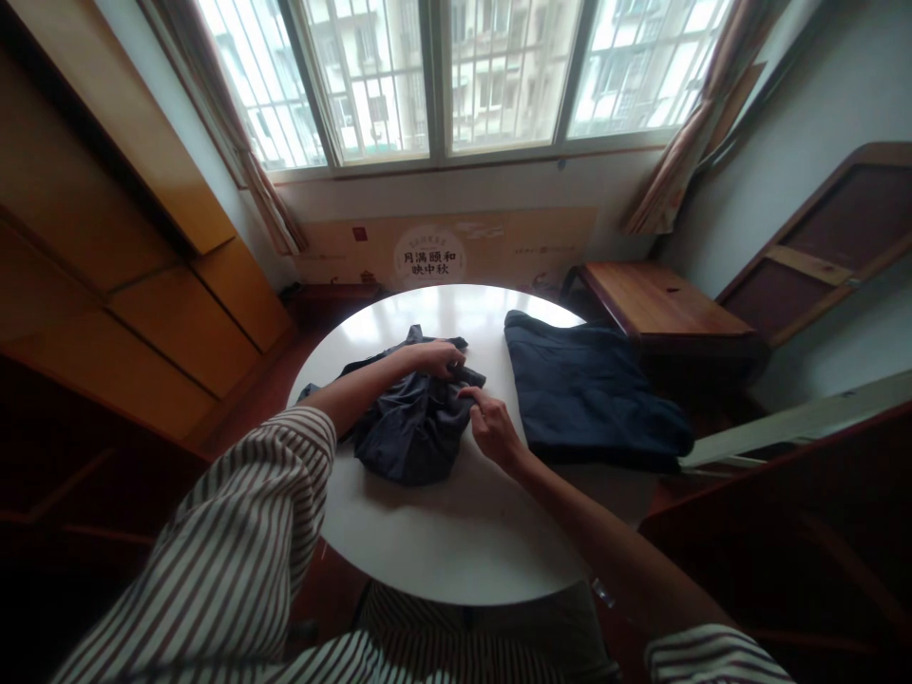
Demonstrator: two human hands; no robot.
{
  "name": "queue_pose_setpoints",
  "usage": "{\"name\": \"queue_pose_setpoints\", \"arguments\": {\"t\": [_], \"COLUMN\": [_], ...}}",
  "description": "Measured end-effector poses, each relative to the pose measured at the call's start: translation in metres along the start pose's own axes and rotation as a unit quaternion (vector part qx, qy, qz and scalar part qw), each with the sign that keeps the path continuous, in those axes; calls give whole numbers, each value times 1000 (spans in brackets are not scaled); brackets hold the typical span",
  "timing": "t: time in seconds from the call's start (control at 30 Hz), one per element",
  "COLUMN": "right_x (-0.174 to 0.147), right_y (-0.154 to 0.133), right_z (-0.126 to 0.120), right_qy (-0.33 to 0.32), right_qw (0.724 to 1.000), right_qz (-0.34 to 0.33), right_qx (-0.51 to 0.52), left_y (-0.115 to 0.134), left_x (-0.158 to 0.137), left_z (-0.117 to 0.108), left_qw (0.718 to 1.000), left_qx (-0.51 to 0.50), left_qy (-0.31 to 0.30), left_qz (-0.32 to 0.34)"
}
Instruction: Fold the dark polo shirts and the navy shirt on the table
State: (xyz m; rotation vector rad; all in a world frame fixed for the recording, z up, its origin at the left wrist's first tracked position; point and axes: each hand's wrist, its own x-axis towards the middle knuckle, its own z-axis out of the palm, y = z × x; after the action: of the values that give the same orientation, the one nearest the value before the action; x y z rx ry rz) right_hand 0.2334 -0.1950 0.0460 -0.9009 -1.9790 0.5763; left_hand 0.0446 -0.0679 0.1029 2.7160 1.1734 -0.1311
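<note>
A bunched, dark grey-blue piece of cloth lies on the left half of the white oval table; its folds hide what kind it is. My left hand reaches over it, fingers closed at its upper right edge. A short, dark, roll-like part sticks out beside those fingers. My right hand is closed just below, its thumb and forefinger pinching the cloth's right edge. Right of both hands, apart from them, lies a folded navy garment.
A wooden side table stands behind on the right, with a folded wooden panel against the wall. Wooden cabinets line the left. A barred window with curtains is ahead, above a printed board.
</note>
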Motion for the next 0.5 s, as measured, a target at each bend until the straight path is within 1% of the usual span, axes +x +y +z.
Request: {"name": "queue_pose_setpoints", "arguments": {"t": [0.07, 0.1, 0.13, 0.2, 0.27, 0.33, 0.4, 0.43, 0.47, 0.5], "right_x": [3, 6, 9, 16, 24, 33, 44, 50, 55, 60], "right_y": [-2, -2, -3, -3, -4, -7, -15, -20, -26, -33], "right_z": [-6, -9, -14, -25, -39, -54, -71, -80, -89, -97], "right_qy": [35, 54, 73, 110, 142, 162, 152, 127, 87, 34], "right_qw": [997, 994, 990, 980, 970, 961, 959, 960, 961, 960], "right_qz": [44, 67, 89, 125, 136, 125, 117, 119, 125, 136], "right_qx": [46, 65, 80, 108, 145, 185, 207, 218, 231, 241], "left_y": [-11, -15, -17, -15, -7, 5, 15, 20, 24, 28], "left_x": [-16, -25, -34, -54, -73, -90, -101, -105, -108, -111], "left_z": [-14, -22, -31, -46, -58, -66, -75, -81, -89, -97], "left_qw": [996, 988, 976, 943, 912, 887, 863, 852, 840, 829], "left_qx": [3, 1, -5, -34, -74, -104, -112, -110, -108, -106], "left_qy": [90, 149, 213, 330, 402, 448, 490, 510, 530, 549], "left_qz": [-30, -40, -42, -11, 28, 47, 51, 48, 42, 31]}}
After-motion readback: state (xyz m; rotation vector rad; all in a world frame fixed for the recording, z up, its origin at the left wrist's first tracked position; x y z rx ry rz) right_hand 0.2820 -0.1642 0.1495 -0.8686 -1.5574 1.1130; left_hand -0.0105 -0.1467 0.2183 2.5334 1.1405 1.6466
